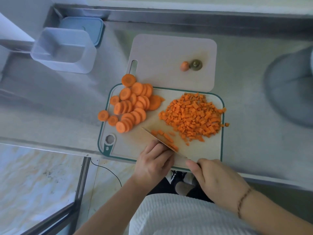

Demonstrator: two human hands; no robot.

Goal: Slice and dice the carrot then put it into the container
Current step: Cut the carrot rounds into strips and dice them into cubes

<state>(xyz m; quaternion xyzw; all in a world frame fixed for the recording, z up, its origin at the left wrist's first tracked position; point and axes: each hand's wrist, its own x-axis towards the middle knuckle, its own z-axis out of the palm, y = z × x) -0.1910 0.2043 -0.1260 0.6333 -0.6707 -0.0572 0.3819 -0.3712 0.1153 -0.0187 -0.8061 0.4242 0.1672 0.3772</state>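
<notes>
Carrot strips (166,139) lie on the near part of the green-edged cutting board (203,150), right against the knife (159,141) blade. Left hand (155,162): fingers curled, tips pressing on the strips at the blade. Right hand (217,178): wrapped round the knife handle, at the board's near right edge. Diced carrot pile (193,117) on the board's right half; round carrot slices (131,103) heaped on its left half, a few spilling off onto the counter (67,107). Second, plain cutting board (174,61) behind it, carrying the carrot tip (184,66) and stem end (196,64). Clear container (63,50) far left of the board, blue lid (84,27) behind it. No readable writing anywhere.
</notes>
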